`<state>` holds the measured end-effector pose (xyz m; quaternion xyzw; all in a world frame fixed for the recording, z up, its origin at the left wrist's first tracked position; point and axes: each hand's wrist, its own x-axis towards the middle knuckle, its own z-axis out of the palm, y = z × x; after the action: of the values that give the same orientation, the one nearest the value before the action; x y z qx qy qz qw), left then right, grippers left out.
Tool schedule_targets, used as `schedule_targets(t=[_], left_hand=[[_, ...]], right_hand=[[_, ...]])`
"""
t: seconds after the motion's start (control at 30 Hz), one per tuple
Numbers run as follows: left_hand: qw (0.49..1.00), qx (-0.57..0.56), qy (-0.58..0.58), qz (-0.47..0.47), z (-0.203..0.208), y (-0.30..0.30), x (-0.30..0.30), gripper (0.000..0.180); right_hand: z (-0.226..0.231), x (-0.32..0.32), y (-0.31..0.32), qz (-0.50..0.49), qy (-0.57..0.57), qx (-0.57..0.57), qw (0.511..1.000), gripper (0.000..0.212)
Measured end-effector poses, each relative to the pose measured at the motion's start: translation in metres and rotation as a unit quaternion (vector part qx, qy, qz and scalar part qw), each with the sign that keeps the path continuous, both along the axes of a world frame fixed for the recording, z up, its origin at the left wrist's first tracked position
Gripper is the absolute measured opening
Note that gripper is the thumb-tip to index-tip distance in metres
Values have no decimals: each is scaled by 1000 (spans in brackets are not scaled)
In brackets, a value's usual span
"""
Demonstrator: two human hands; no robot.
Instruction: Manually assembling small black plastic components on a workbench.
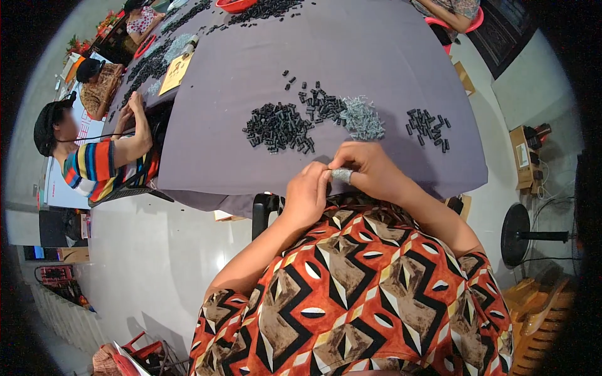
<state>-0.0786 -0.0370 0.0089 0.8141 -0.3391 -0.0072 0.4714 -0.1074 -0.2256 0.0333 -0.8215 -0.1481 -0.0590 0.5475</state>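
Observation:
My left hand (307,193) and my right hand (371,170) meet at the near edge of the table, fingertips pinched together. Whatever they hold between them is too small and too covered to make out. A grey-silver wrap (342,175) circles a finger of my right hand. Just beyond the hands lies a heap of small black cylindrical pieces (279,128), with a second black heap (325,106) adjoining it. Closest to my right hand is a pile of small pale grey, translucent pieces (362,119). A looser group of black pieces (427,128) is farther right.
A grey-purple cloth covers the table (232,81). Several people sit around it; one in a striped shirt (94,164) works at the left. A red basin (236,5) and more black pieces (266,11) are at the far end. A yellow card (175,73) lies at the left.

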Motion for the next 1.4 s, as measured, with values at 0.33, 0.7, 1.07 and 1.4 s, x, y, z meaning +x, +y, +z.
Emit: schedule_targets(t=[0.33, 0.7, 1.07, 1.4], left_hand=[[943, -101, 318, -24, -9, -2, 5, 28], [872, -205, 442, -49, -5, -5, 4, 27], [811, -242, 527, -81, -16, 0, 8, 25], [794, -227, 561, -62, -5, -2, 7, 22]], right_hand=[[-6, -5, -9, 14, 83, 59, 995, 24], [5, -14, -9, -10, -13, -162, 987, 49], [0, -12, 10, -50, -58, -306, 949, 48], [-14, -12, 10, -57, -71, -245, 965, 35]])
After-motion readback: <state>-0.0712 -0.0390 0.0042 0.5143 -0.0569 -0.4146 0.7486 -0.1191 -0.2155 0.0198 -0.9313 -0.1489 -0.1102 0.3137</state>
